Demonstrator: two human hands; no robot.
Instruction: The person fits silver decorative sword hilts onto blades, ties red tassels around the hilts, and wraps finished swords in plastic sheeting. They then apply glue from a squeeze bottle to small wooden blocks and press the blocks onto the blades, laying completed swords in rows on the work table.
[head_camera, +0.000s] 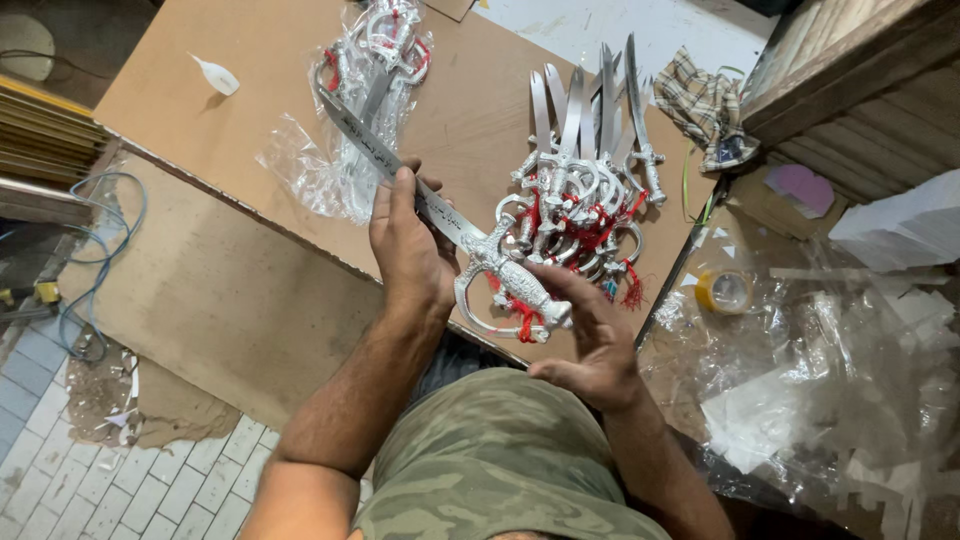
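The person holds a silver toy sword (440, 215) above the brown surface (250, 110), its long axis running from the upper left down to the lower right. The left hand (410, 250) is closed around the middle of the blade, while the right hand (590, 340) grips the hilt with its red tassel at the lower end. Just beyond the right hand, a pile of swords (585, 190) lies toward the surface's right edge. Bagged swords (370, 70) sit near the far edge.
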